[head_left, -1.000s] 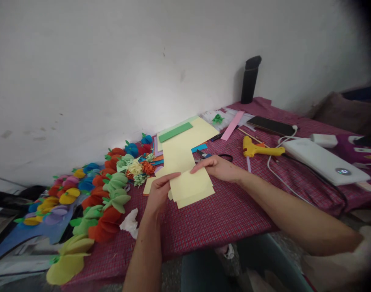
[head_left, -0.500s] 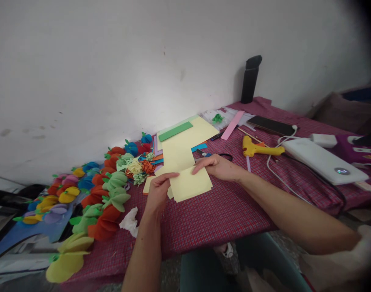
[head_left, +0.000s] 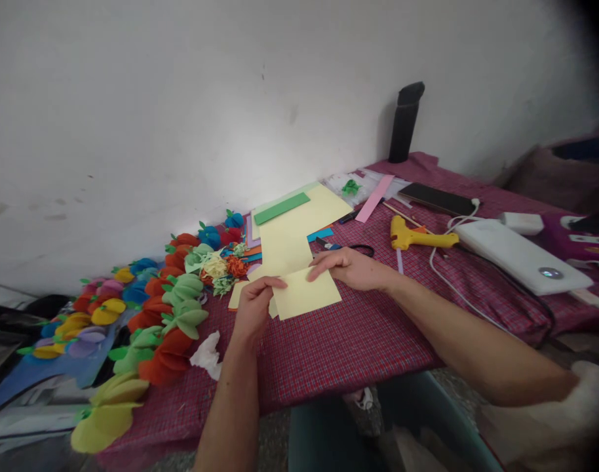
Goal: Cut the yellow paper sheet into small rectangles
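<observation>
Pale yellow paper pieces, lined up in a small stack, are held between my two hands above the table's near part. My left hand pinches their left corner between thumb and fingers. On the upper right edge, my right hand grips with the thumb on top and the fingers partly hidden. Behind the hands lie larger pale yellow sheets with a green paper strip across them. Scissors or a similar tool with a dark blue handle rest just beyond my right hand.
Colourful paper fruit shapes and curly paper shreds fill the left. A crumpled white tissue lies by my left forearm. To the right are a yellow glue gun, a white power bank with cables, and a black bottle further back.
The lower edges of the held paper pieces, staggered before, now line up evenly. Both hands keep their hold in nearly the same place. The view has shifted slightly.
</observation>
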`<state>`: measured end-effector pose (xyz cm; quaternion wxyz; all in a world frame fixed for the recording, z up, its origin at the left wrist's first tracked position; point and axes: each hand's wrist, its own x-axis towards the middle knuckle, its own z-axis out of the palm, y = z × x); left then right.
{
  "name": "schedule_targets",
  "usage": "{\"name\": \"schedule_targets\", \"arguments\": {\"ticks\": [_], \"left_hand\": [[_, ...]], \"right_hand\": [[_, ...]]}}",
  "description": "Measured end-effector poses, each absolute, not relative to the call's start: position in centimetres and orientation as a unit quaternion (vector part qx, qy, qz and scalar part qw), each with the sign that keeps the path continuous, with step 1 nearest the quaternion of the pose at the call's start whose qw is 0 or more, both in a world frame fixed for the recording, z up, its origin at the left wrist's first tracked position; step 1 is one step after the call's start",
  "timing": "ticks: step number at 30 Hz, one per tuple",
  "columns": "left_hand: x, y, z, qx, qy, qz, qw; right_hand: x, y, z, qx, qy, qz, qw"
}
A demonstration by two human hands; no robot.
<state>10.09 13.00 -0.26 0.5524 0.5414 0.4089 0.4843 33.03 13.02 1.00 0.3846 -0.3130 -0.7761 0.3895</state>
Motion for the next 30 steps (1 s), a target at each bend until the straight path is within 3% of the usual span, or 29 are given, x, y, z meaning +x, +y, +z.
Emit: {"name": "schedule_targets", "arguments": {"ticks": [6,11,18,22,30], "left_hand": [[11.0,12.7,0.4,0.497,0.349,0.486,0.628],[11.1,12.9,-0.6,0.539,0.433,0.417,0.591],[10.7,13.0,-0.8,0.541,0.444,0.441,0.561],[10.6,13.1,-0.8,0.540,0.443,0.452,0.555],[10.9,13.0,-0.6,0.540,0.432,0.455,0.561]], "right_hand": [[33.1,13.2,1.2,-0.318,-0.769,0.350,0.430],[33.0,13.1,1.1,-0.320,-0.763,0.352,0.437],[32.9,13.3,1.2,-0.325,-0.579,0.559,0.497],[32.5,13.2,1.0,-0.354,-0.572,0.588,0.449],[32.3,13.2,-0.3,-0.433,-0.648,0.487,0.395]]}}
